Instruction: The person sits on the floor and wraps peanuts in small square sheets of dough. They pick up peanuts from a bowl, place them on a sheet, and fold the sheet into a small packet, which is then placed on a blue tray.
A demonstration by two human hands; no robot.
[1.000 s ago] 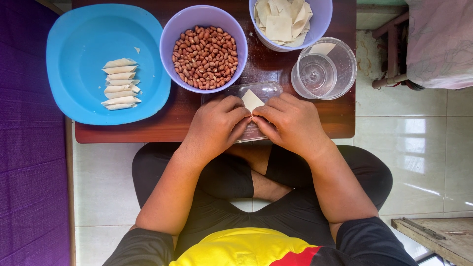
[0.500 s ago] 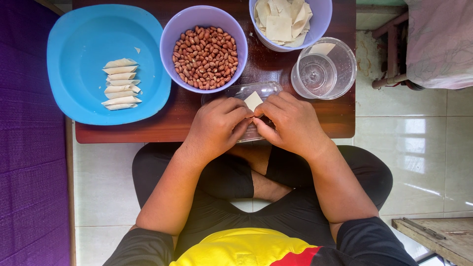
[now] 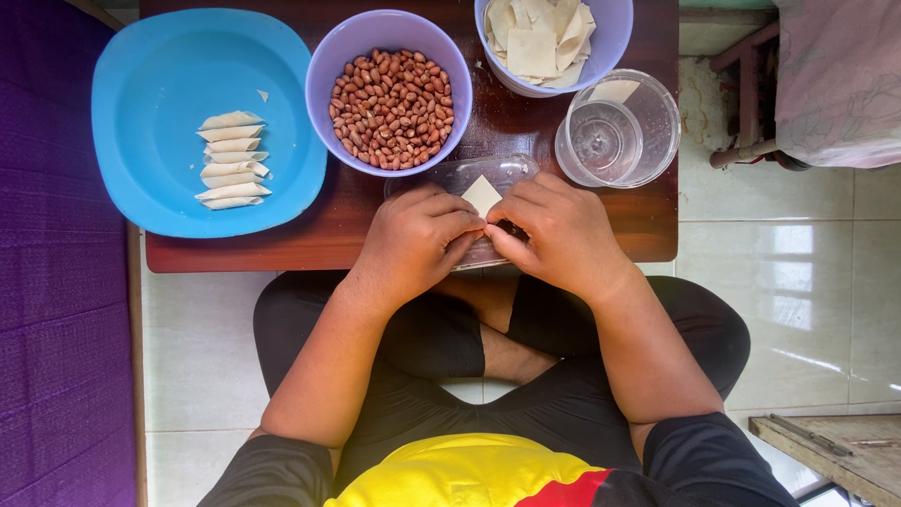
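Even, soft daylight; the scene is rendered sharply throughout.
Glare is seen on the floor tiles point(image 3: 807, 282) at right and faintly on the dark counter point(image 3: 526, 131). Only soft shadows are cast beneath the bowls; slight bending is noted at the edges.

Packages: none are seen anywhere in the frame.
Labels: none are seen on the bowls, plate or cup in the upper half.
Signs: none are seen.
Screens: none are seen.
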